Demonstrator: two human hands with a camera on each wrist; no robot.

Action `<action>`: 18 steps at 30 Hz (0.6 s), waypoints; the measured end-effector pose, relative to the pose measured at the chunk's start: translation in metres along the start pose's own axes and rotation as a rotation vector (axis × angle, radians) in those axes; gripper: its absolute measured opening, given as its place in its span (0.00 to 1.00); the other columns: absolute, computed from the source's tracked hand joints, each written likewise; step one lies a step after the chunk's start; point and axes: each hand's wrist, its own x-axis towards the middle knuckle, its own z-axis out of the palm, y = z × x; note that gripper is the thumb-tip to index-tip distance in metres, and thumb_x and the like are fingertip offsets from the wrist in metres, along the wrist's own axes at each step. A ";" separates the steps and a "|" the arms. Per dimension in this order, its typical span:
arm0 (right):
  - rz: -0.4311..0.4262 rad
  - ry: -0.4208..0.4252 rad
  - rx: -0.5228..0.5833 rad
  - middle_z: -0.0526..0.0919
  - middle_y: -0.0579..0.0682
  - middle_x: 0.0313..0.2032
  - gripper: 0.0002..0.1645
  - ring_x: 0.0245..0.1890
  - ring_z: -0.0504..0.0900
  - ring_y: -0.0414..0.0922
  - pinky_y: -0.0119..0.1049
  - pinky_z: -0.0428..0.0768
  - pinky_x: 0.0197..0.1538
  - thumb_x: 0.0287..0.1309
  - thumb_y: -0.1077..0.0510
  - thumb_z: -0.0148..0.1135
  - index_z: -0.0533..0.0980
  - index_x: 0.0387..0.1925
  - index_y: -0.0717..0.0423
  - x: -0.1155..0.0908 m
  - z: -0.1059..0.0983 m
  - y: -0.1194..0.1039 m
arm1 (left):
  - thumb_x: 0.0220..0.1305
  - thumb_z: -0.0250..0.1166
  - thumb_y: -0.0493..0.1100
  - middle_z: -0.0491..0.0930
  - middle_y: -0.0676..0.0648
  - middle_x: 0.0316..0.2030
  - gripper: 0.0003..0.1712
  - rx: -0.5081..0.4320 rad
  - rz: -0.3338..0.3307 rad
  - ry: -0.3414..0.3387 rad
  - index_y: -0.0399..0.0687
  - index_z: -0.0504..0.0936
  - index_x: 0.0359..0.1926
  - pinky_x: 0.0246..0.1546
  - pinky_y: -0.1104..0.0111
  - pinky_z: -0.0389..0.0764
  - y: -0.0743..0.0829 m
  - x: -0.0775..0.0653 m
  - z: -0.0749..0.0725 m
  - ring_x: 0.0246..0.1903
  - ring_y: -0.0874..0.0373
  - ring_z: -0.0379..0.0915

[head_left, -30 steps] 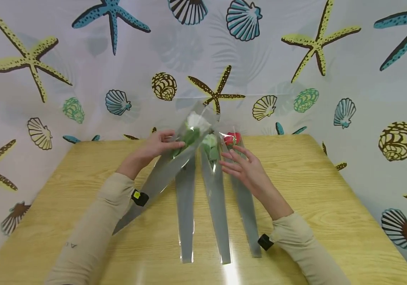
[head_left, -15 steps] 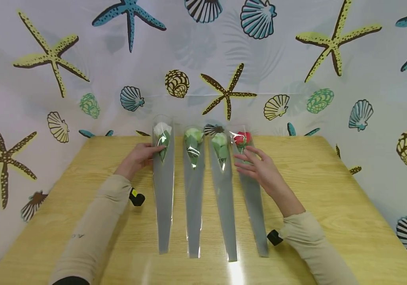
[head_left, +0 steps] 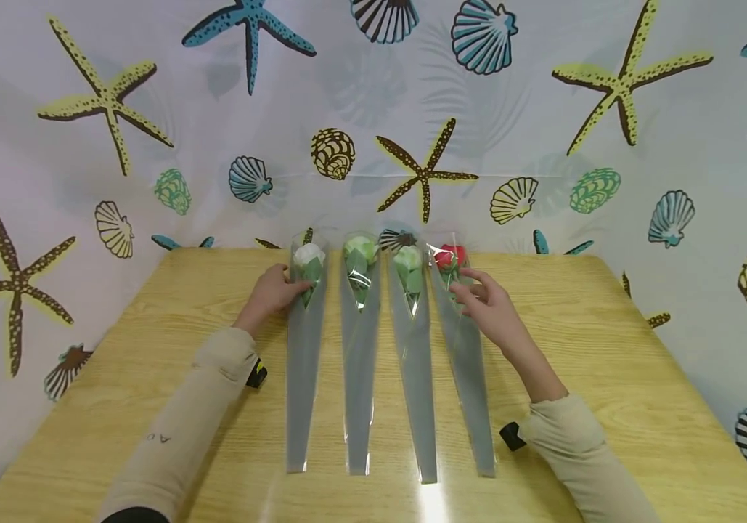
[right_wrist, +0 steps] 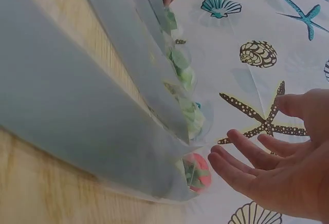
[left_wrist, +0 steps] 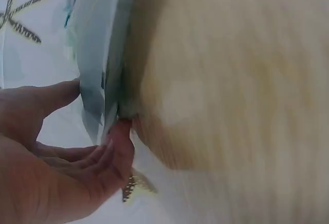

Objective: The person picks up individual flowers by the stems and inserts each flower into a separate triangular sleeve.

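Four-part row aside, several single roses in clear-topped grey sleeves lie side by side on the wooden table. At the left end is the white rose (head_left: 308, 256); my left hand (head_left: 275, 292) pinches its sleeve (left_wrist: 97, 54) between thumb and fingers, as the left wrist view shows. Two pale green roses, one left (head_left: 360, 250) and one right (head_left: 408, 260), lie in the middle. The red rose (head_left: 449, 256) is at the right end. My right hand (head_left: 489, 306) hovers by its sleeve, fingers loosely bent, holding nothing in the right wrist view (right_wrist: 277, 157).
The wooden table (head_left: 582, 349) ends at the back against a white cloth (head_left: 373, 94) printed with starfish and shells. The sleeves' clear tops reach the table's back edge. Each wrist carries a small black camera.
My left hand has moved the white rose from a slant across the others to upright alignment at the left end, then slightly toward me. My right hand stays by the red rose, fingers more bent.
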 end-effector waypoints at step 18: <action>-0.109 0.004 -0.552 0.73 0.68 0.72 0.36 0.73 0.69 0.69 0.67 0.70 0.72 0.80 0.44 0.55 0.63 0.77 0.59 -0.010 -0.011 0.010 | 0.82 0.54 0.55 0.63 0.21 0.73 0.42 0.199 0.059 0.021 0.25 0.57 0.78 0.71 0.40 0.70 0.013 -0.012 0.022 0.72 0.27 0.63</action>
